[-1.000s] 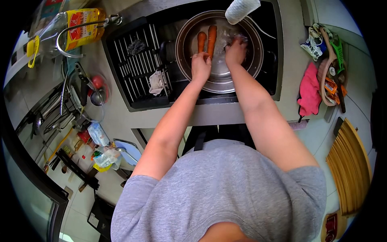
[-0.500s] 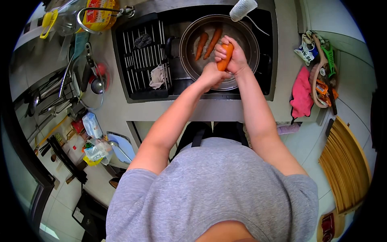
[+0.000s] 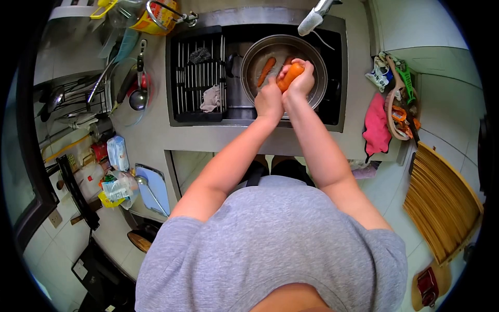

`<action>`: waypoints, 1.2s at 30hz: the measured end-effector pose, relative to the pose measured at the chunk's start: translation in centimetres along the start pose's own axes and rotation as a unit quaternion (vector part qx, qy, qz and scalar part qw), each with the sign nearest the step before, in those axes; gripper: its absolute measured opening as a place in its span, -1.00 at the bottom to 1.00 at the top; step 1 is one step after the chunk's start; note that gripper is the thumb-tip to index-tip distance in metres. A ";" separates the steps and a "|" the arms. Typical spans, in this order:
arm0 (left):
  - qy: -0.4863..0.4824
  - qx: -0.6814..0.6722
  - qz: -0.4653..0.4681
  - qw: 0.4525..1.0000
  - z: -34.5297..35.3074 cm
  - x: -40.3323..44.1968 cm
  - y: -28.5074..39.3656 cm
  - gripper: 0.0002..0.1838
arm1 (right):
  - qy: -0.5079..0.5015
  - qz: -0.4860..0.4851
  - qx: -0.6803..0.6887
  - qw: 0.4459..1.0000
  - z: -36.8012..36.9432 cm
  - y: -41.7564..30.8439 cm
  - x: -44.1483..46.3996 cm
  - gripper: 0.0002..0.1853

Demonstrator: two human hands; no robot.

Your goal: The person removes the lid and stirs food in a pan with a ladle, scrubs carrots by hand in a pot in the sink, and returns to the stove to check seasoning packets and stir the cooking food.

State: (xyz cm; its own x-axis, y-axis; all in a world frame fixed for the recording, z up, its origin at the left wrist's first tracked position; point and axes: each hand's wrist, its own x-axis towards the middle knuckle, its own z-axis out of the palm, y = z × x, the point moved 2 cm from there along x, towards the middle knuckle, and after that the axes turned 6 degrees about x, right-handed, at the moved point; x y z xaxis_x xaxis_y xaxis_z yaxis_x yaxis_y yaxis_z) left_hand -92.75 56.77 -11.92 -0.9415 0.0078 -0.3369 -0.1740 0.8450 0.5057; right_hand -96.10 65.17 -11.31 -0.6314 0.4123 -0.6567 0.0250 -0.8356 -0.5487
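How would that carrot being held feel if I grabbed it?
The carrot would probably feel stiff, since it looks thick. It looks shiny, perhaps wet, so it may slip. Its rounded sides could make it roll.

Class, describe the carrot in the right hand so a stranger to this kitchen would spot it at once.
Start at the big dark sink and find the round metal basin inside it, right of the wire rack. Above the basin, the person's right hand grips the carrot. It is brighter orange than the duller carrots lying in the basin.
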 end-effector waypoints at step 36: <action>-0.378 -0.562 -0.081 0.731 -14.0 -7.8 1.6 -0.54 | -0.332 -0.188 -0.411 0.828 4.7 -5.9 -8.1 -0.73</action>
State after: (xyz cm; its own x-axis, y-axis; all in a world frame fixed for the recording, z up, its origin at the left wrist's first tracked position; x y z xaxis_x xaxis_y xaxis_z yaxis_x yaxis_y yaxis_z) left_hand -89.73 50.60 2.64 -0.5274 0.6097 -0.5917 -0.7927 -0.1027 0.6009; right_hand -94.79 65.08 -0.32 -0.9944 0.0688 -0.0808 0.0773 -0.0525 -0.9956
